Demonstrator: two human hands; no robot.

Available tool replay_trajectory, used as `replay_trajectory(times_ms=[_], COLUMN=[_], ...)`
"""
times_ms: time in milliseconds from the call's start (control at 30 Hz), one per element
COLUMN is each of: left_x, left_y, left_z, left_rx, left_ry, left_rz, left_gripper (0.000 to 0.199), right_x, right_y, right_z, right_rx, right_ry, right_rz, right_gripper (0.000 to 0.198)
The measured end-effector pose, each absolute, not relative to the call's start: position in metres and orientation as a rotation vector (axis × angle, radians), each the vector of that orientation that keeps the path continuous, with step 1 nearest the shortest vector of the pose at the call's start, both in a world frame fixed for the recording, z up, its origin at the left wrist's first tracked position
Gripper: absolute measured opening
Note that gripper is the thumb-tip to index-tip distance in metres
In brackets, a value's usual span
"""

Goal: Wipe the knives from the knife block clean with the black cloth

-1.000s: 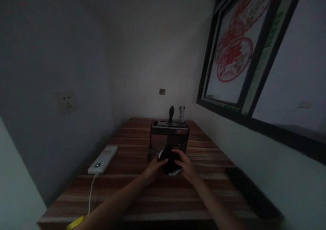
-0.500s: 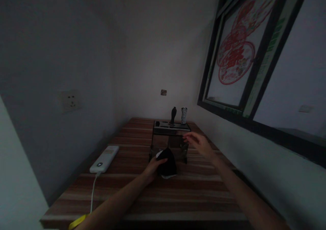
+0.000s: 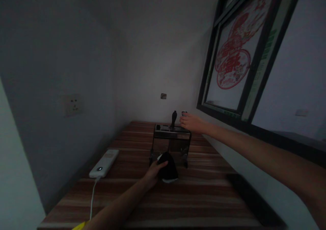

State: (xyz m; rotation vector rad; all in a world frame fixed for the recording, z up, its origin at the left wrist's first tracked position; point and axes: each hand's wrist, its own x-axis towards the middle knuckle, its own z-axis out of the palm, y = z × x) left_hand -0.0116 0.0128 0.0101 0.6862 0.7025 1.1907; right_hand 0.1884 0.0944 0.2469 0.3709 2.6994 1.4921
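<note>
A: What does my left hand (image 3: 152, 175) hold?

B: A black rounded object with a pale underside (image 3: 168, 170). It rests on the striped wooden table (image 3: 193, 196), just in front of the small dark rack (image 3: 171, 142). Your fingers are closed against its left side; the dim light hides what the object is.

A: And my right hand (image 3: 191, 122)?

B: It is stretched out above the far right corner of the rack, fingers loosely curled at a small pale container (image 3: 183, 113) standing there. I cannot tell whether they grasp it or only touch it.

A: What stands beside that?

B: A dark upright handle (image 3: 174, 118), just left of the container, rising from the rack's top.

A: Other items?

B: A white power bank (image 3: 104, 163) with its cable (image 3: 92, 196) lies left, well apart from the hands. A wall socket (image 3: 72, 104) is at left, a framed red design (image 3: 233, 62) at right.
</note>
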Motion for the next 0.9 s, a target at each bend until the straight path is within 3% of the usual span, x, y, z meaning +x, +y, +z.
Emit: replay_trajectory(times_ms=[567, 900], left_x=[-0.01, -0.011], left_y=[0.008, 0.014], left_z=[0.015, 0.007], left_rx=[0.65, 0.679], left_ry=[0.786, 0.751], left_rz=[1.143, 1.154], left_gripper=[0.046, 0.05], right_x=[0.163, 0.174], right_y=[0.15, 0.154], right_z=[0.218, 0.216], right_rx=[0.691, 0.527], right_ry=[2.498, 2.598], right_rz=[1.459, 1.511], right_gripper=[0.015, 0.014])
